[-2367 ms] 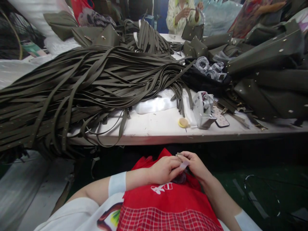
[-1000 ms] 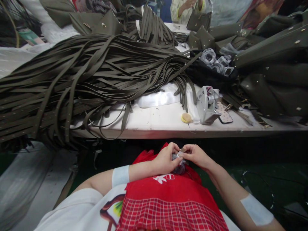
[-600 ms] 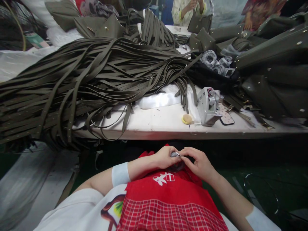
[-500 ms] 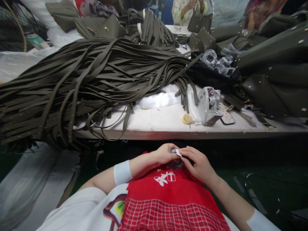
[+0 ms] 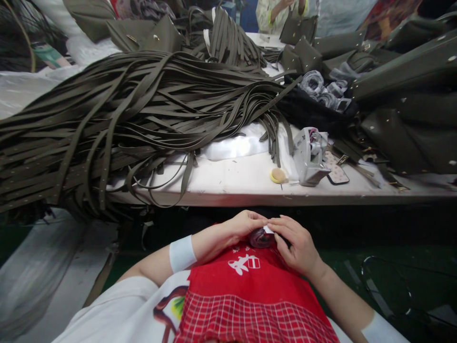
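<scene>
Just below the table edge, in front of the red apron, my left hand is closed on a small dark roll that has a shiny, see-through outer layer. My right hand pinches a small white piece, tape or paper, against the upper right of that roll. The fingertips of both hands meet above it. What is rolled up inside cannot be made out.
A large heap of dark olive straps covers the table's left and middle. A tape dispenser, a round yellow-rimmed item and a phone-like patterned item lie near the front edge. Clear-wrapped rolls and olive bags are on the right.
My left fingers have shifted right to meet my right fingertips, and more of the roll shows below them. The white piece now lies against the roll.
</scene>
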